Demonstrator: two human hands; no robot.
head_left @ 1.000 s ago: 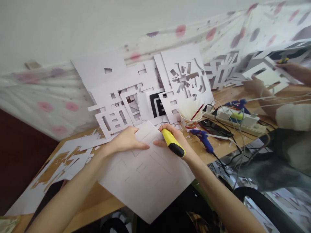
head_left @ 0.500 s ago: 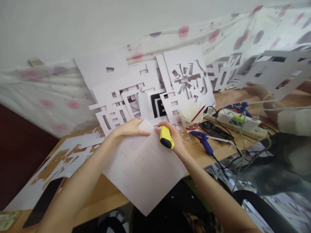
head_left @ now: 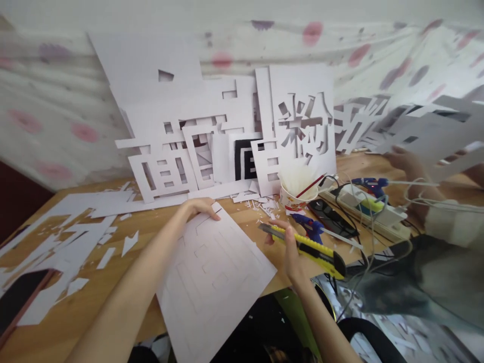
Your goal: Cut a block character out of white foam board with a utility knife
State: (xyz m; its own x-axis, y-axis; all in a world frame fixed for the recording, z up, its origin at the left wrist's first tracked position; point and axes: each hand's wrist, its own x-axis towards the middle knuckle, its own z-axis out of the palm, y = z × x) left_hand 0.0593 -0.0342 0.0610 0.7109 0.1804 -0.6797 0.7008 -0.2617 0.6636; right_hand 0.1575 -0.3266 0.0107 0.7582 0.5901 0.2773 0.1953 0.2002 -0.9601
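1. The white sheet [head_left: 215, 282] lies in front of the person, its upper part over the tabletop [head_left: 91, 307] and its lower corner past the near edge; thin outlines of angular shapes show on its face. Clock directions below are taken from its middle.
2. At twelve o'clock, the left hand [head_left: 202, 206] has its grip clamped on the sheet's top corner, thumb flat on the upper face, the other fingers partly hidden. A short dark line runs beside the thumb.
3. At two o'clock, the right hand [head_left: 289, 247] has its grip closed around a yellow and black utility knife [head_left: 308, 249]. The blade points toward ten o'clock, its tip just beside the sheet's edge and apart from it.
4. Just past the knife, also at two o'clock, are a blue glue gun [head_left: 308, 227] and a paper cup [head_left: 293, 201] holding pale sticks and a dark red pencil-like stick. Farther out, between two and three, lies a power strip [head_left: 385, 222] with cables.
5. From eleven to one o'clock, white cut-out panels [head_left: 302, 85] lean upright toward the wall.
6. Paper scraps [head_left: 130, 243] are strewn at ten o'clock; a phone [head_left: 24, 302] rests at nine.
7. Well out at two o'clock, a co-worker's hand [head_left: 403, 156] touches another cut panel [head_left: 427, 136].
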